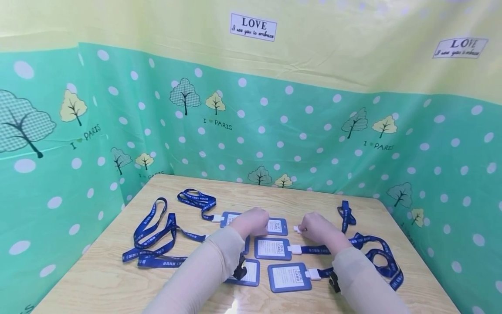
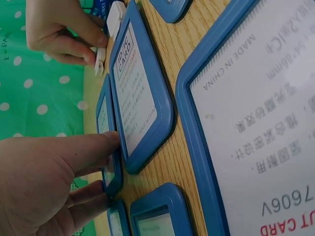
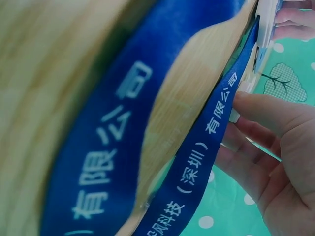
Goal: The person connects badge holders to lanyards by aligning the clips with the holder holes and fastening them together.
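Observation:
My left hand (image 1: 255, 221) pinches the far right blue-framed badge holder (image 1: 278, 226), which lies on the table. In the left wrist view its thumb is on the holder's near edge, with the fingers at the other side. To the right, my right hand (image 1: 317, 227) pinches a white plastic clip (image 1: 296, 229) of a blue lanyard. A gap separates this clip from the held badge holder. Closer to me lie a middle right badge holder (image 1: 270, 248) and a front right one (image 1: 289, 278), both joined to lanyards by white clips.
On the left, a far badge holder (image 1: 226, 218) and a front one (image 1: 251, 273) are partly covered by my left arm. Blue lanyards lie heaped at the table's left (image 1: 157, 240) and right (image 1: 382, 261). A patterned curtain (image 1: 274, 117) stands behind the wooden table (image 1: 102, 266).

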### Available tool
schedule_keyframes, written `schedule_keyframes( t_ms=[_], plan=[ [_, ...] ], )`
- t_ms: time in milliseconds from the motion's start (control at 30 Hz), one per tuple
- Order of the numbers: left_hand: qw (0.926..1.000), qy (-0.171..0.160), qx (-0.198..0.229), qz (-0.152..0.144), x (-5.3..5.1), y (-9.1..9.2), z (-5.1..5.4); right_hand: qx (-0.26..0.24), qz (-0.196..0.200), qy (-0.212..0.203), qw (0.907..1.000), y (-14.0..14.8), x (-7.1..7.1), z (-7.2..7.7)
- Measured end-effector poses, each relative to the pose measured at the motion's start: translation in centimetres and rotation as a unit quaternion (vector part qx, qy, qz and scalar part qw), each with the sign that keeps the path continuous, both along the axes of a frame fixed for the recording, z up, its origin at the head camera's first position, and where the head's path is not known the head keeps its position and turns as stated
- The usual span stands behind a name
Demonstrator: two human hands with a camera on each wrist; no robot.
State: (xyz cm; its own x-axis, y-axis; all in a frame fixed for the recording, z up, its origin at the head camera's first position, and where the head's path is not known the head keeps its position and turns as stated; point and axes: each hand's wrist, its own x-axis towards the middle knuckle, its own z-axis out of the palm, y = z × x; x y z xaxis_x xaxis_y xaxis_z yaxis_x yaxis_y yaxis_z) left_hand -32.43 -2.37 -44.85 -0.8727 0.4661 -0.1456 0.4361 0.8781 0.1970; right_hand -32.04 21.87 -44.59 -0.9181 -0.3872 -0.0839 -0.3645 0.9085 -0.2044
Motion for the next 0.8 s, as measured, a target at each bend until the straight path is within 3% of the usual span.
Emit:
schedule_keyframes(
  t_ms=[333, 800],
  plan=[
    [1.0000, -0.005, 0.002, -0.003, -0.05, -0.01, 0.05, 0.007, 0.007, -0.026, 0.9996, -0.30, -0.08, 0.49],
    [1.0000, 0.000, 0.003, -0.001, -0.11, 0.01, -0.09, 0.014, 0.020, -0.023, 0.9994, -0.35, -0.02, 0.52]
  ],
)
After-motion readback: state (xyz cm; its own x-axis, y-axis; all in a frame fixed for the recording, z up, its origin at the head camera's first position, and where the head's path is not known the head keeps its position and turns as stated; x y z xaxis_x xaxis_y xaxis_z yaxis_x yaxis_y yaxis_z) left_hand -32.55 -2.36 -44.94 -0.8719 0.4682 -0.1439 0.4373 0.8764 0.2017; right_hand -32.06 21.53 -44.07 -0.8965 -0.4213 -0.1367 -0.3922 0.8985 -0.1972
